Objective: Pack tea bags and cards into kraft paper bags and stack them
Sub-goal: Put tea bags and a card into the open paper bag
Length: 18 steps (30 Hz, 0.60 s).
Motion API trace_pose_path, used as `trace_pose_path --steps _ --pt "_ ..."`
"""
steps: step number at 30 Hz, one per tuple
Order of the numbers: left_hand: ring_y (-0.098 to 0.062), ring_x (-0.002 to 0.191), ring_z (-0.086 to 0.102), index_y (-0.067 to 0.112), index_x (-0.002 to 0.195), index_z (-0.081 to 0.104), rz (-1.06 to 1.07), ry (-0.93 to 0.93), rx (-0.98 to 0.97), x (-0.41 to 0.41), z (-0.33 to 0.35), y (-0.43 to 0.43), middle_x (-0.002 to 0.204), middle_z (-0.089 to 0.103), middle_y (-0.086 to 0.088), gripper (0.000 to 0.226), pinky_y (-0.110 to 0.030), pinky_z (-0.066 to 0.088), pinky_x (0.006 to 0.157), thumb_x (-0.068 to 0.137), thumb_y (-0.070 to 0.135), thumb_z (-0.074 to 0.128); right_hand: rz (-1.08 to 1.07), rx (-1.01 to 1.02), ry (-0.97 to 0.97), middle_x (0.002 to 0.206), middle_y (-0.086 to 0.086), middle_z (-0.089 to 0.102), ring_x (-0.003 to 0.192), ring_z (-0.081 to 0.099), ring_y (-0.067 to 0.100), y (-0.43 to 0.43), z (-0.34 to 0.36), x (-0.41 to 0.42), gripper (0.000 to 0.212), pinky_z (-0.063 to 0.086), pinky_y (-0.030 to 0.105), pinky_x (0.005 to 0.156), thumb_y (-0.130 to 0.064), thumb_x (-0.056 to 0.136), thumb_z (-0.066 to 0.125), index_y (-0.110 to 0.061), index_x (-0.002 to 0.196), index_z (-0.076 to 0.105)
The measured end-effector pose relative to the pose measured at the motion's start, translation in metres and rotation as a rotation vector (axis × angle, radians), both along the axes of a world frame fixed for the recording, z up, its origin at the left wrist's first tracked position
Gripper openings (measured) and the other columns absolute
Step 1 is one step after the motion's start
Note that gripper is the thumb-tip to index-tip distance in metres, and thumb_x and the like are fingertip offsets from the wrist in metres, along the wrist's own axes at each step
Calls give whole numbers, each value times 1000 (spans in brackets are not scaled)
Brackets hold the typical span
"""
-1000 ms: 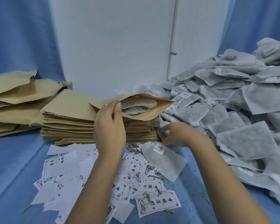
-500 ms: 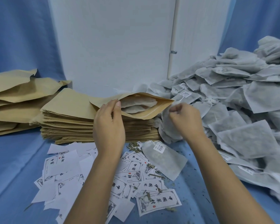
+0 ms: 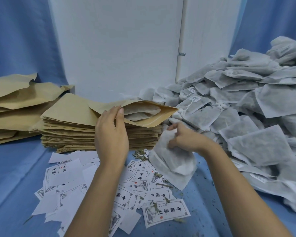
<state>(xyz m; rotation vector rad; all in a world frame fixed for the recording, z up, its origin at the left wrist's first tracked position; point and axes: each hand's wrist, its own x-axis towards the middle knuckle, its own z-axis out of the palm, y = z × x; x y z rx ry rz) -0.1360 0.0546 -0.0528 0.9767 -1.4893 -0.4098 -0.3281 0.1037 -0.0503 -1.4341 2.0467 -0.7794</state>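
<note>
An open kraft bag (image 3: 154, 119) lies on top of a stack of flat kraft bags (image 3: 72, 132), its mouth facing right with tea bags (image 3: 140, 112) showing inside. My left hand (image 3: 112, 134) pinches the upper lip of that mouth and holds it open. My right hand (image 3: 183, 137) grips a white tea bag (image 3: 162, 147) just right of the stack, below the bag's mouth. Under it another tea bag (image 3: 176, 175) lies flat on the blue cloth. Printed cards (image 3: 166, 212) are scattered in front of the stack.
A big heap of tea bags (image 3: 246, 117) fills the right side. A second pile of kraft bags (image 3: 15, 106) lies at the far left. Loose tea leaves (image 3: 140, 153) litter the cloth near the cards. A white wall panel stands behind.
My right hand went from the table up to the heap and has come back down and left, now gripping a tea bag. My left hand kept the bag's mouth open.
</note>
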Motion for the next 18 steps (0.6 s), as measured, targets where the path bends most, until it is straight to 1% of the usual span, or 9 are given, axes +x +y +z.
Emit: trace_pose_path --steps 2,5,8,10,12,14,15,16,18 --pt "-13 111 54 17 120 64 7 -1 -3 0 1 0 116 64 6 34 -20 35 85 101 31 39 25 84 177 107 2 56 99 53 21 -2 -5 1 43 40 29 73 -22 81 69 -17 119 49" --pt "-12 111 54 18 120 64 8 -11 1 0 1 0 115 63 7 33 -19 33 84 101 30 39 41 171 328 101 1 54 91 51 20 -1 -5 2 29 37 28 66 -34 85 65 -14 105 55" --pt "-12 112 53 18 121 63 6 -17 5 0 0 0 117 63 6 34 -18 33 84 101 30 39 70 287 372 112 2 56 95 52 20 2 -1 3 43 38 30 71 -46 89 57 -12 116 56" --pt "-12 115 53 18 123 63 2 -13 8 0 0 0 119 63 6 34 -19 34 86 101 31 39 72 305 398 114 3 58 96 55 21 3 0 3 46 40 29 69 -50 89 56 -13 115 56" --pt "-12 114 53 18 122 63 2 -15 8 0 0 0 118 63 7 34 -19 34 86 101 31 39 72 303 396 107 1 57 92 56 20 3 2 3 42 41 28 65 -53 85 59 -16 104 53" --pt "-12 112 53 18 121 63 3 -15 1 1 -1 0 116 63 7 33 -19 33 84 101 30 39 56 290 361 93 -2 55 81 54 15 4 4 6 39 39 27 61 -56 80 63 -19 88 50" --pt "-12 111 53 18 120 63 1 -16 0 1 -1 0 115 63 7 33 -20 34 84 101 31 40 51 284 329 89 -3 55 79 53 14 5 6 7 39 40 27 62 -57 79 64 -20 85 50" --pt "-12 112 54 18 120 63 -1 -18 0 2 -1 -1 116 63 7 33 -21 35 85 101 31 40 54 277 284 92 -2 56 82 54 14 5 7 8 40 42 28 65 -56 78 65 -20 90 53" --pt "-13 113 54 18 121 63 -7 -31 3 2 -2 -1 117 63 6 33 -24 38 87 100 31 41 59 249 185 108 0 58 97 56 18 7 9 9 45 47 30 76 -51 78 64 -20 109 53"
